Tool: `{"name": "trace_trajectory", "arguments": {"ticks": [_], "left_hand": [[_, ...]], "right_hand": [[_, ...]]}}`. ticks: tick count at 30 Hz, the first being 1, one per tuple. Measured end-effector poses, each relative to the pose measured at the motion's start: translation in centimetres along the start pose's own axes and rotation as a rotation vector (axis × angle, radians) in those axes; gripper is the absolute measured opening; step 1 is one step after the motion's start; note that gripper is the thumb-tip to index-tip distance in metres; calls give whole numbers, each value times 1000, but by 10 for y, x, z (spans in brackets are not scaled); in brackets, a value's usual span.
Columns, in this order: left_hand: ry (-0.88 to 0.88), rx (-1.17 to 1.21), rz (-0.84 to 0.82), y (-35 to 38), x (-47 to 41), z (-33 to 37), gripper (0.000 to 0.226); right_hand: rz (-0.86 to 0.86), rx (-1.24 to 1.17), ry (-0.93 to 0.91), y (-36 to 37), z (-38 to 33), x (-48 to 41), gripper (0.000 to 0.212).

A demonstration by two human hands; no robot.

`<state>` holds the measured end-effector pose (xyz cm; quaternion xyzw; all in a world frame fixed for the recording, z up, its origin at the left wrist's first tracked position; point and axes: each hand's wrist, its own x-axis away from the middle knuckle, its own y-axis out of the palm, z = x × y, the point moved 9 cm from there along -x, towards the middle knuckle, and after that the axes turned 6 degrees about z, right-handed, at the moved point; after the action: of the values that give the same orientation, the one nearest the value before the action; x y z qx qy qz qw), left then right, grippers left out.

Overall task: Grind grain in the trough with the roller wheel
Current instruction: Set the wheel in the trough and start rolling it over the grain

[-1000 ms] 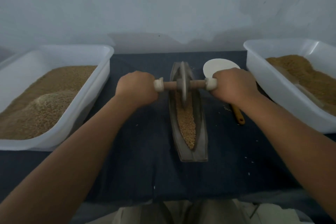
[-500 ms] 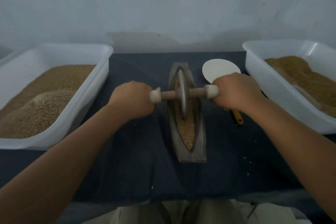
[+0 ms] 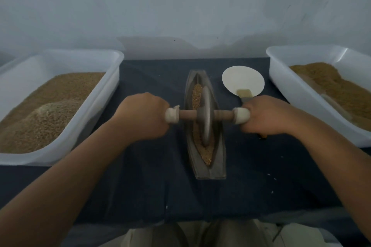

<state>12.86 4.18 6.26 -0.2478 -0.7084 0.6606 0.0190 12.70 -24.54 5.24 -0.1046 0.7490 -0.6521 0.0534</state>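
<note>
Roller wheel [image 3: 206, 118] stands in the grain-filled trough [image 3: 218, 146], its axle gripped between left hand [image 3: 143, 117] and right hand [image 3: 265, 115].

no readable text, no labels, no brands, no numbers or signs on anything in view

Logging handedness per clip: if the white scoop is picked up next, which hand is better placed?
Right, likely. The white scoop lies right of the trough, its handle running under the right hand. The left hand sits across the trough. Both grip the axle of the roller wheel.
</note>
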Motion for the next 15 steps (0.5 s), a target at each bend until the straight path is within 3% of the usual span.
{"name": "trace_trajectory", "arguments": {"ticks": [4, 7, 9, 13, 15], "left_hand": [[-161, 39, -31, 12, -49, -17, 27], [-203, 51, -28, 14, -68, -22, 23], [-188, 65, -70, 12, -59, -18, 22], [-48, 23, -46, -3, -4, 0, 28], [-17, 15, 5, -10, 18, 4, 31]], "right_hand": [[427, 186, 51, -24, 0, -42, 37], [585, 240, -7, -39, -13, -56, 31], [489, 213, 15, -34, -8, -55, 34], [-47, 27, 0, 0, -1, -15, 16], [-157, -43, -18, 3, -6, 5, 21]]}}
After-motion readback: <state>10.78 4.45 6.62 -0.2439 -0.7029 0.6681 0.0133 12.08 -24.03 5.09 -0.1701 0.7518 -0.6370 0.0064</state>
